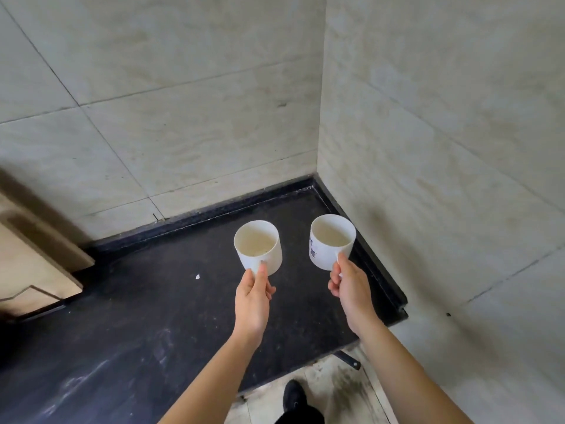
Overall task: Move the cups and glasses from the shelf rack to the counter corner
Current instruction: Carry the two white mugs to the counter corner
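Note:
I hold two white mugs over the black counter [153,316] near its far right corner. My left hand [253,298] grips the handle of the left white mug [258,246], which is upright with a stained inside. My right hand [350,286] grips the handle of the right white mug [331,241], tilted slightly left, with blue print on its side. Whether either mug touches the counter, I cannot tell. The shelf rack is out of view.
Tiled walls meet at the corner [315,179] behind the mugs. A wooden cabinet piece [33,270] stands at the left edge. A small white speck [197,276] lies on the counter. The counter's right end [400,304] drops to the floor, where a dark shoe [295,396] shows.

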